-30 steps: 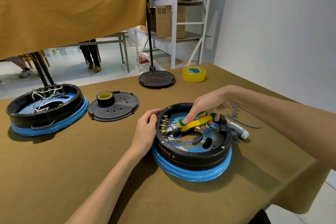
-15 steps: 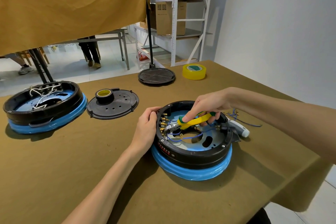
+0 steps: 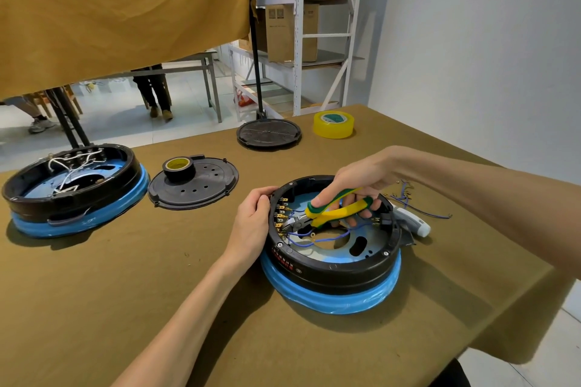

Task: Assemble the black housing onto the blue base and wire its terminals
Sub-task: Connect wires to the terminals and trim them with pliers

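Head view gives me both hands at the black housing (image 3: 330,273), which sits on the blue base (image 3: 339,298) on the olive table (image 3: 94,292). My left hand (image 3: 251,223) grips the housing's left rim, thumb and fingers curled over the edge; the fingertips past the rim are hidden. My right hand (image 3: 355,179) reaches in from above, fingers wrapped round the yellow-green pliers (image 3: 333,212), whose nose lies at the brass terminals (image 3: 280,217) on the inner left wall. I cannot tell whether the nose pinches a terminal or a blue wire (image 3: 314,240). Just beyond my right hand a white tool (image 3: 412,223) shows only partly behind the housing. Well to the left of my left hand sit a black lid (image 3: 201,188) with a tape roll (image 3: 177,168) on it, and a second assembly (image 3: 72,192).
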`<state>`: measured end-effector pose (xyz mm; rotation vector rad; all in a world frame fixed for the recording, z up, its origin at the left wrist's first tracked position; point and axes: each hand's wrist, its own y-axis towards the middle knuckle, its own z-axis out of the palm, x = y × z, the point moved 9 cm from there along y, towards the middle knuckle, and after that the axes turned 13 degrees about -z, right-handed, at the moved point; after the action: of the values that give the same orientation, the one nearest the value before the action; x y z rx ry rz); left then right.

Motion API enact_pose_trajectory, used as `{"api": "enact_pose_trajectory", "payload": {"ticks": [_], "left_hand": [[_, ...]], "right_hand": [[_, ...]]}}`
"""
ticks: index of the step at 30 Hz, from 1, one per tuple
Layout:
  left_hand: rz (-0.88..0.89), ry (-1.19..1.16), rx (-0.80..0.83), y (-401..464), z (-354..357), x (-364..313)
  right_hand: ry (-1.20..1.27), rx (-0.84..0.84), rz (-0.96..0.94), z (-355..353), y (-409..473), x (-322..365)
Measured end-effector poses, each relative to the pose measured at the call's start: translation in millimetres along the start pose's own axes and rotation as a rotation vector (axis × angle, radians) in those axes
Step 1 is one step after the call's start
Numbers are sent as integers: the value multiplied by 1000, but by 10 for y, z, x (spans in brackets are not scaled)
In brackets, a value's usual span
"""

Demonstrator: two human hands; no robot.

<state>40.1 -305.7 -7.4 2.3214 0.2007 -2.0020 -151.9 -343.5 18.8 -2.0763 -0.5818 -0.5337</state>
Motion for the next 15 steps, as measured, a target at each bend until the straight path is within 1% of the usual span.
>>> {"api": "enact_pose_trajectory", "payload": {"ticks": [3,6,9,15], "left_hand": [[-6,1,4,3,3,18],[-3,5,6,9,7,24],[-4,14,0,19,4,28],[-8,22,2,16,-3,33]], "right_hand": [[7,1,2,15,9,-10],[27,-75,-23,1,17,-37],[13,-113,-53,-3,5,-42],[-2,-105,-78,10,-9,-28]]}}
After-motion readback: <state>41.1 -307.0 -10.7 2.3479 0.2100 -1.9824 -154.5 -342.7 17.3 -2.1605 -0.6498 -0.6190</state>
